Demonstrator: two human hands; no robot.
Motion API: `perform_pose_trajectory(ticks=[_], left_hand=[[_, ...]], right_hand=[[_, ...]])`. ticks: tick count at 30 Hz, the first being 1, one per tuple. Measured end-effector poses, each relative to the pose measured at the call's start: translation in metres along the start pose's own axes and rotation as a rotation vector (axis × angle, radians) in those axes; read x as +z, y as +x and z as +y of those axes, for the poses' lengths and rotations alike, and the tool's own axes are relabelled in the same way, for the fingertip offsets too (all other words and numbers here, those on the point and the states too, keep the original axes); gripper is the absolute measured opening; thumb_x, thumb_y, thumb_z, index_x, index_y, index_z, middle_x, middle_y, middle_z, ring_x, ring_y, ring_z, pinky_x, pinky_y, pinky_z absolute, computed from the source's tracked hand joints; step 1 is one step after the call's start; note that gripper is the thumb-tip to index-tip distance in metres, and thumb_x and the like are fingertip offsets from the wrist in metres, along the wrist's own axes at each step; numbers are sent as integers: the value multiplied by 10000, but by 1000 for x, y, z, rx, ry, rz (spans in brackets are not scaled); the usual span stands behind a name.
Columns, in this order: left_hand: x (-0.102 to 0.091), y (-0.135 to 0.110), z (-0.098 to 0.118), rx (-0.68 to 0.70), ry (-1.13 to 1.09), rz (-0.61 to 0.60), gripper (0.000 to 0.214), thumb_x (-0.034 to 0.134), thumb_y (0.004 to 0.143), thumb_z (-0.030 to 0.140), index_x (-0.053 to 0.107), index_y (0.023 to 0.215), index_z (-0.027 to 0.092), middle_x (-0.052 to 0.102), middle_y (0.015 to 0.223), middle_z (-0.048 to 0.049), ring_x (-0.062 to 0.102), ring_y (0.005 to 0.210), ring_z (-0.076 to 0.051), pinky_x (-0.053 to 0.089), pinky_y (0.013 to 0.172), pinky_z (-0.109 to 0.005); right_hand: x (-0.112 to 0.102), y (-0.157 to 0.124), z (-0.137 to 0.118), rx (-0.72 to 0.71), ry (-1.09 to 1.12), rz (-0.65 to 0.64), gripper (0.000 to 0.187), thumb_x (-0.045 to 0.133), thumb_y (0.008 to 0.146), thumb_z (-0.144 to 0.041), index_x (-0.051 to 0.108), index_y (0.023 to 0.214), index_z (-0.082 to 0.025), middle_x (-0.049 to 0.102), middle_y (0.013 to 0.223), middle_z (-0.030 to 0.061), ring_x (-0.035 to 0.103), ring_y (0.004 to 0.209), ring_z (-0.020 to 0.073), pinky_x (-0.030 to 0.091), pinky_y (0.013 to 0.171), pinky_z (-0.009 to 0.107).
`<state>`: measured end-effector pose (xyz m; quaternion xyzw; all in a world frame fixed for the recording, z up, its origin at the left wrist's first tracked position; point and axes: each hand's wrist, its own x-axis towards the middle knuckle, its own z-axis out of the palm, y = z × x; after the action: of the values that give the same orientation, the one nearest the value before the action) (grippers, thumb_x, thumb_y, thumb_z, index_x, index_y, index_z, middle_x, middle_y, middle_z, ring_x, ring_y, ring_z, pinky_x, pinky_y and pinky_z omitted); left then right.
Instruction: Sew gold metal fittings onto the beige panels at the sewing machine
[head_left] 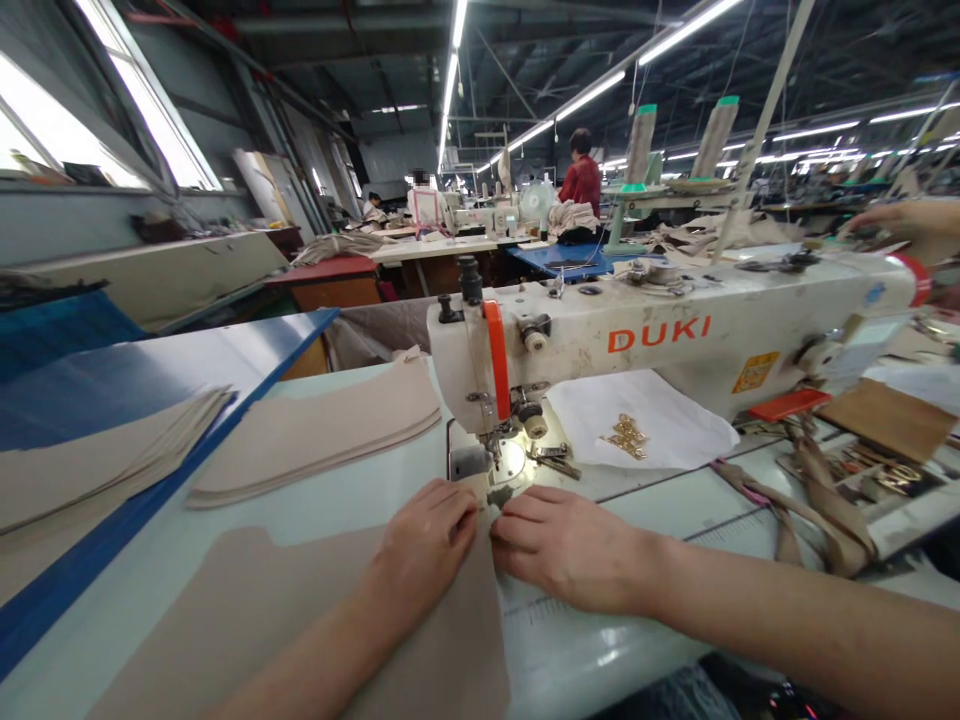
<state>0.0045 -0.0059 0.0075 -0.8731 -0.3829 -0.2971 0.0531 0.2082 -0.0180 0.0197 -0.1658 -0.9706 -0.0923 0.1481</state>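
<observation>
A large beige fabric panel (315, 600) lies flat on the pale green table of a white sewing machine (585, 330) marked DUKI. My left hand (427, 535) rests on the panel's right part, its thumb and fingers closed together at the edge just before the needle. From the other side my right hand (562, 545) has its fingers curled and pinched at the same edge. Both hands are a short way in front of the lit presser foot (495, 450). The fingertips partly hide the edge of the panel.
Stacked beige pieces (322, 430) lie left of the machine, with another stack (112, 450) on a blue surface. Gold metal parts (628, 437) sit on white paper (675, 420). A box of parts and straps (877, 480) is at right. A co-worker's hand (907, 230) shows behind the machine.
</observation>
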Motion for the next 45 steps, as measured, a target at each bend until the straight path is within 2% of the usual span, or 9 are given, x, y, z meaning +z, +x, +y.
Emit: perform_pose_trajectory(ticks=[5,10,19,33,45], left_hand=[[0,-2,0,-4,-18,-5,192,438,825,113,559,702,196,638,696,-23,585,678,-161,505,650,-281],[2,-5,-1,22,-14,20,202,427,863,120,569,739,192,648,724,-22,590,703,-160,507,663,-279],[4,-1,-3,54,17,34,215,408,888,129,578,767,179,648,738,-30,595,705,-160,521,686,-289],[4,2,-1,74,6,55,238,397,908,150,574,750,167,644,722,-26,583,691,-155,510,658,-281],[2,-2,-2,41,-60,51,227,400,915,174,611,829,175,675,791,-40,620,742,-160,542,690,-288]], right_hand=[[17,12,-1,55,35,120,156,458,931,-220,567,844,-151,601,839,42,505,836,170,409,806,306],[21,11,-3,43,98,69,148,484,920,-203,576,818,-151,623,828,28,521,850,168,411,827,291],[23,11,-1,55,146,97,217,434,934,-204,570,771,-157,624,804,41,528,827,167,419,808,298],[23,11,-1,55,135,84,198,463,924,-225,566,769,-154,606,790,19,512,801,168,411,770,299],[24,14,-2,191,94,118,144,467,923,-200,583,871,-131,602,938,64,515,929,190,407,887,325]])
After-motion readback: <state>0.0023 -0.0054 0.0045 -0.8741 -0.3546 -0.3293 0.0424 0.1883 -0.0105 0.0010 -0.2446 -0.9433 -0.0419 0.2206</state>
